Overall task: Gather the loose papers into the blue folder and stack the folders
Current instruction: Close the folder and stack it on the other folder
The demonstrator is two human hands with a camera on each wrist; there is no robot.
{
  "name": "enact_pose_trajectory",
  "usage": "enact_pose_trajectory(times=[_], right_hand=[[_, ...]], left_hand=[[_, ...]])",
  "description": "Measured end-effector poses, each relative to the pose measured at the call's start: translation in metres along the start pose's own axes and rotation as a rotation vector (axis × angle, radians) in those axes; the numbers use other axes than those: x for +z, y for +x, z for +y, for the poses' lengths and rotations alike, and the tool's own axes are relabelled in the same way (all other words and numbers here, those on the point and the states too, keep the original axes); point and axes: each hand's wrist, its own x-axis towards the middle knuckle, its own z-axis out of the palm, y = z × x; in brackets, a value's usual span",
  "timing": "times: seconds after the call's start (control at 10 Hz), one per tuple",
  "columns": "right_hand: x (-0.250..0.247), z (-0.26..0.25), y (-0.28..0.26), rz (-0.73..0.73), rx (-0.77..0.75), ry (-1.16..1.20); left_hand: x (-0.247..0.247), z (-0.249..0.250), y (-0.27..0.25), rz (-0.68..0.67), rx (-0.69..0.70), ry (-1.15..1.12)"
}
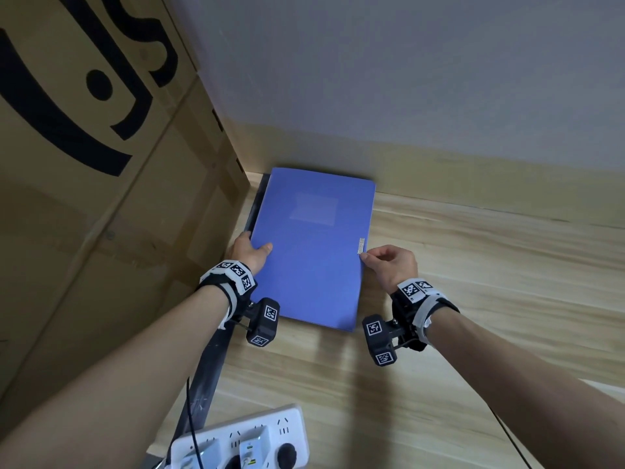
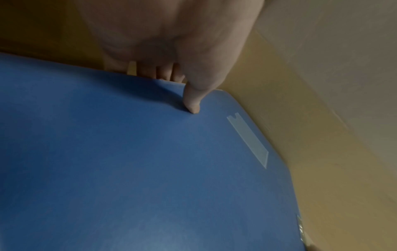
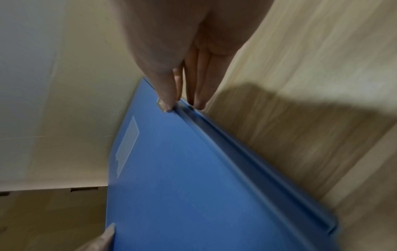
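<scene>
A closed blue folder (image 1: 313, 245) lies on the wooden table (image 1: 473, 299), its far edge against the wall and its left edge by a cardboard box. My left hand (image 1: 250, 253) grips its left edge, thumb on the cover (image 2: 128, 169) and fingers (image 2: 163, 73) tucked under. My right hand (image 1: 389, 262) pinches the right edge (image 3: 193, 169) just below a small silver clasp (image 1: 361, 244), thumb on top and fingers along the side. In the right wrist view the edge shows more than one blue layer (image 3: 247, 163). No loose papers show.
A tall cardboard box (image 1: 101, 198) with black print stands close on the left. A grey wall (image 1: 406, 79) runs behind the folder. A white power strip (image 1: 243, 441) with plugs and a black cable lies at the near table edge.
</scene>
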Motion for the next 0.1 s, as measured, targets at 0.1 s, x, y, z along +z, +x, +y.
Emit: enact_pose_trajectory(times=[0.1], right_hand=[[-0.0155, 0.0021, 0.0014, 0.015, -0.032, 0.033]], left_hand=[[-0.003, 0.0307, -0.0301, 0.136, 0.089, 0.027]])
